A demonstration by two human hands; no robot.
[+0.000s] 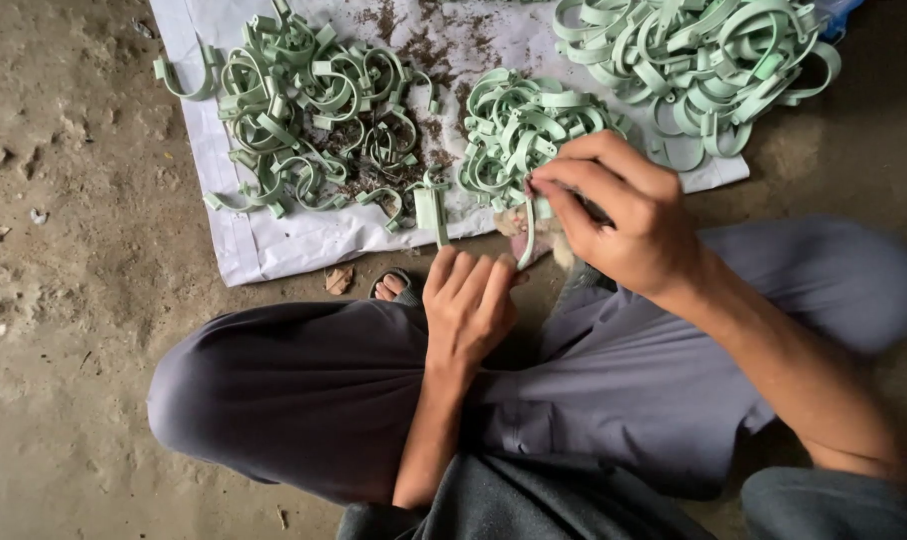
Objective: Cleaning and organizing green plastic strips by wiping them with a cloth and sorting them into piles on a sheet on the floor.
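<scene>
Both hands (534,260) pinch a pale green plastic clip (527,245) above the white sheet (274,240).

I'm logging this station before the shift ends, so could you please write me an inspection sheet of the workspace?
Surface: white sheet on a dirt floor.
Job's things: pale green clip held between both hands.
Clutter: three heaps of green clips, dark crumbs among them.
Grippers: left hand and right hand, fingers pinching the clip.
Cables: nothing seen.
Surroundings: person's grey trousers, sandalled toes.

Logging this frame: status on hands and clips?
Left hand and right hand both pinching one green clip. Clip piles on white sheet. Nothing blocking.
</scene>
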